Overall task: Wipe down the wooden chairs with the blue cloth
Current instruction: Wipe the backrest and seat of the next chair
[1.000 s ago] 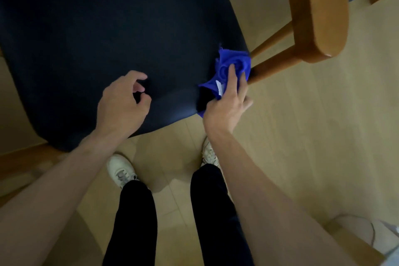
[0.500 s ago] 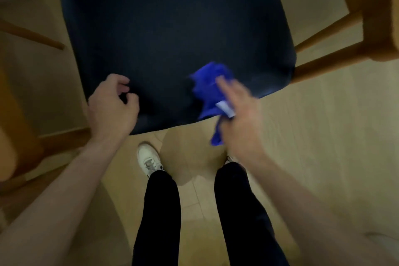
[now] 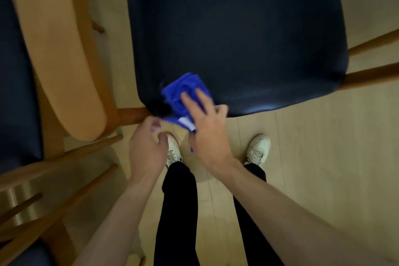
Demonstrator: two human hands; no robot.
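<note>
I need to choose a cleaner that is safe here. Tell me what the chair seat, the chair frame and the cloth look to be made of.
Chair seat: dark navy padding, probably leather or vinyl, judging by the soft sheen along its front edge.
Chair frame: warm brown wood with a smooth, likely varnished surface.
Blue cloth: soft bunched fabric with a white tag, possibly microfibre, pressed to the seat under the right hand.

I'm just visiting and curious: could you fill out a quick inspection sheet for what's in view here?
Surface: dark blue chair seat, wooden rails beneath.
Job's things: bunched blue cloth on the seat's near-left corner, white tag showing.
Clutter: nothing seen.
Hands: right hand presses the cloth with spread fingers; left hand loosely curled beside it, holding nothing.
Cables: nothing seen.
Surroundings: second wooden chair at left, light wood floor, white shoes, black trousers.
</note>
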